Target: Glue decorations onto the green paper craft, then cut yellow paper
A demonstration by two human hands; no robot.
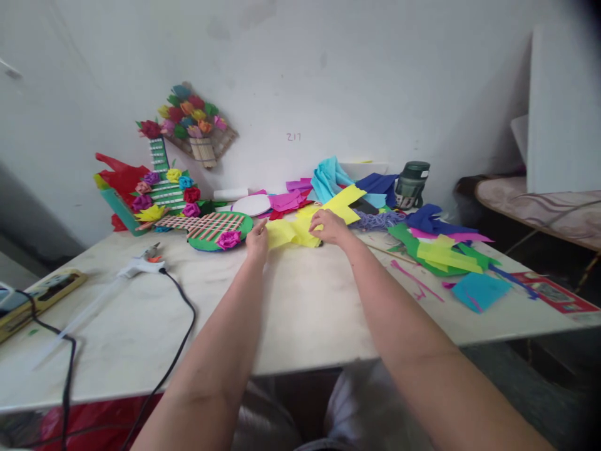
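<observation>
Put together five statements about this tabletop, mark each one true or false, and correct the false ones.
1. The left hand and the right hand are both at the yellow paper. True.
2. The white glue gun lies to the right of both hands. False: the white glue gun lies to the left of both hands.
3. A magenta paper flower sits on the flat green guitar shape. True.
4. The dark green bottle is lying on its side. False: the dark green bottle stands upright.
5. The number 217 is written on the wall. True.
</observation>
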